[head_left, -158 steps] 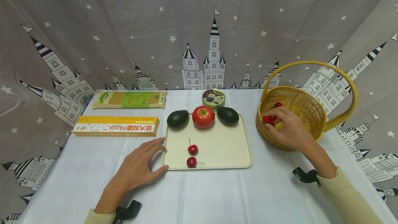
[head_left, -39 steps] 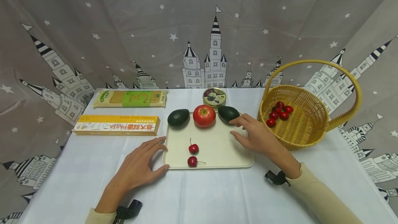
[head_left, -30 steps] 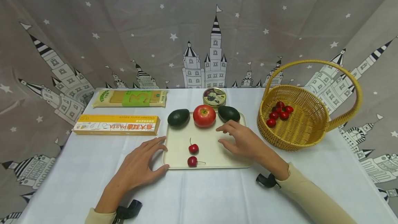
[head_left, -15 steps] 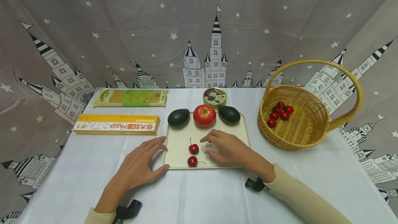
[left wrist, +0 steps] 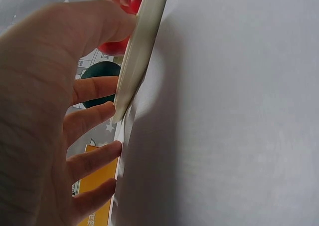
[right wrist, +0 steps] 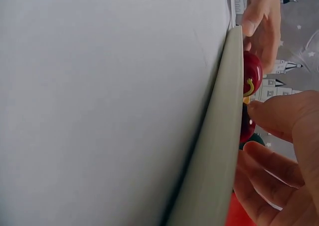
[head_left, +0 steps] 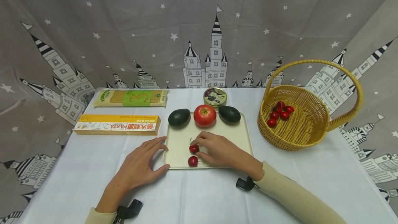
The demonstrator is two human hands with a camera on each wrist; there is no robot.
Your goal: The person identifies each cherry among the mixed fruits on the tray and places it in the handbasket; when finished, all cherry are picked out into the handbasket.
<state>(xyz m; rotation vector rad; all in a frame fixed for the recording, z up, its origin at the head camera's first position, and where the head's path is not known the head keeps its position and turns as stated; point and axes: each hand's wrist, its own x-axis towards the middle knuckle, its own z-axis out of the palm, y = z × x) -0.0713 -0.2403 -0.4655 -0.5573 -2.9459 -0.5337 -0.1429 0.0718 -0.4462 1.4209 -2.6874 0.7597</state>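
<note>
Two red cherries lie on the cream tray. My right hand reaches in from the right, its thumb and index finger on either side of the farther cherry, fingertips right at its skin. Just in front of it lies the nearer cherry, its stem partly behind the right thumb. In the right wrist view the farther cherry shows between thumb and fingertips. My left hand rests at the tray's left edge, fingers spread and thumb at the near corner.
Along the tray's far side sit an avocado, a tomato and a second avocado, with a round tin behind. Right stands a tall-handled wicker basket holding several cherries. Left lie a pasta box and a noodle pack.
My right hand has let go of cherries in the basket, then moved left over the tray to the farther cherry. The left hand has stayed at the tray's edge.
</note>
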